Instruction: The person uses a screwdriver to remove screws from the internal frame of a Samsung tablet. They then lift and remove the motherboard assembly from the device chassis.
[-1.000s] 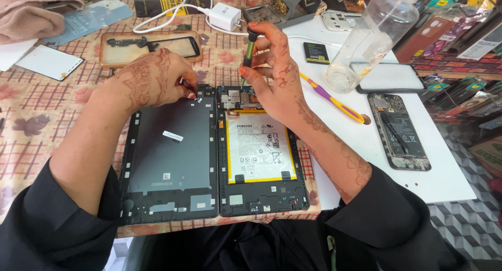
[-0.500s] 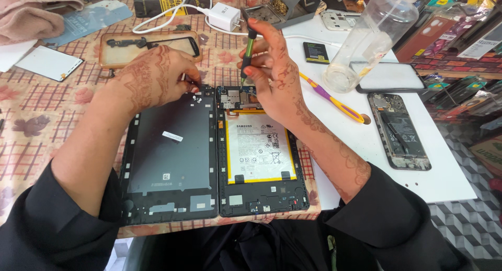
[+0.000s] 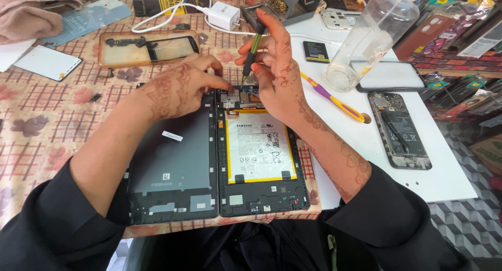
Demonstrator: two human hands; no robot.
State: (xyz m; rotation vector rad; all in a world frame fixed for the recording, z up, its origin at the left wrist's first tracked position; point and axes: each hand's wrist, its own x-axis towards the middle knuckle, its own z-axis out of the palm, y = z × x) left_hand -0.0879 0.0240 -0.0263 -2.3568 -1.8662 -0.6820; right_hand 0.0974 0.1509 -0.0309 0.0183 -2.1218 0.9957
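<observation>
Here, along the left edge of the table [image 3: 31, 145], a white card-like panel [image 3: 48, 62] lies flat on the patterned cloth, with a folded pink cloth [image 3: 31, 15] near the far left corner. Further in, a clear phone case [image 3: 149, 48] lies near the far edge, and a white charger plug [image 3: 223, 15] with its cable sits just beyond it.

At the near edge, an opened tablet lies in two halves side by side: the dark back cover [image 3: 172, 166] on the left, and the tablet body [image 3: 261, 156] with its white, yellow-rimmed battery [image 3: 260, 145] on the right.

The left hand [image 3: 178, 88] rests over the top of the back cover, fingers curled, fingertips pressing at the seam by the circuit board [image 3: 238, 97]; it grips nothing that can be seen. The right hand [image 3: 277, 72] is closed around a green-handled screwdriver [image 3: 252, 51], held nearly upright, tip down on the board at the tablet's top edge.

To the right, on a white mat, lie a purple-and-yellow tool [image 3: 334, 98], a clear plastic bottle [image 3: 371, 36], a dark-rimmed screen panel [image 3: 392, 75] and an opened phone [image 3: 400, 130] towards the right edge.
</observation>
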